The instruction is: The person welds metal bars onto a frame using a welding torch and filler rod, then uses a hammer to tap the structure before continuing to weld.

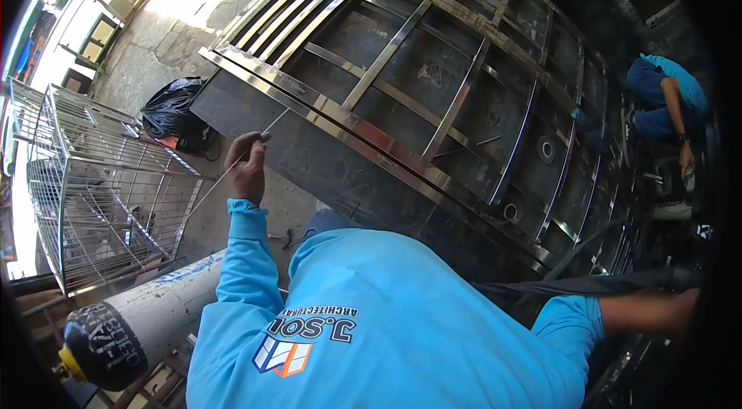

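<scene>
My left hand (247, 164) is closed around a thin metal rod (279, 120), fingers pinched on it. One end of the rod reaches up toward the near edge of a shiny metal frame (371, 133); the other slants down past my wrist. The frame of crossed bars lies flat on a dark table (286, 150). My right arm stretches out to the far right, where my right hand (684, 310) is dark and smeared at the edge of the view. Its fingers cannot be made out.
A gas cylinder (170, 297) lies at lower left beside a wire rack (100, 177). A black plastic bag (176, 109) sits by the table corner. Tape rolls (546, 149) lie within the frame. Another person (671, 88) in a blue shirt crouches at right. A dark hose (587, 279) crosses near my right arm.
</scene>
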`<action>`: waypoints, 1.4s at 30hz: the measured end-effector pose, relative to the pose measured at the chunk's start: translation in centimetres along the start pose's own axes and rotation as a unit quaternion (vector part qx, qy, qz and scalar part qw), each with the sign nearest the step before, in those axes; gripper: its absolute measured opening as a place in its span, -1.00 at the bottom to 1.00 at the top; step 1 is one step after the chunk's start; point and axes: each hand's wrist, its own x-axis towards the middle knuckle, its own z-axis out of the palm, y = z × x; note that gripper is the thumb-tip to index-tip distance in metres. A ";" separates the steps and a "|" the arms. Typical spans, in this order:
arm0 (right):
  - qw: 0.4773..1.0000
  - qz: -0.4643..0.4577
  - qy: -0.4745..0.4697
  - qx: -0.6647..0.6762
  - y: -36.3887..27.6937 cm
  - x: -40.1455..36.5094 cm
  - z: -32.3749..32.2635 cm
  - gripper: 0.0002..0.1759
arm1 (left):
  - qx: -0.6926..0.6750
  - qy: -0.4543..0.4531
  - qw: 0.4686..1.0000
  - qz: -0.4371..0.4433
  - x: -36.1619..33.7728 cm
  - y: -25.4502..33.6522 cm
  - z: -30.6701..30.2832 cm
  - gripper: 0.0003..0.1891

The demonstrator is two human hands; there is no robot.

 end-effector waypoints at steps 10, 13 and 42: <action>0.839 0.362 -0.385 0.132 -15.4 -17.4 4.5 -0.37 | 0.143 -0.213 0.944 0.207 6.7 -4.0 5.4 -0.67; 0.812 0.404 -0.412 0.087 -17.7 -20.9 4.1 -0.37 | 0.135 -0.248 0.925 0.254 8.6 -4.8 5.7 -0.66; 0.591 0.532 -0.540 0.276 -34.7 -52.9 4.1 -0.34 | 0.384 -0.376 0.745 0.395 7.0 -4.6 13.9 -0.50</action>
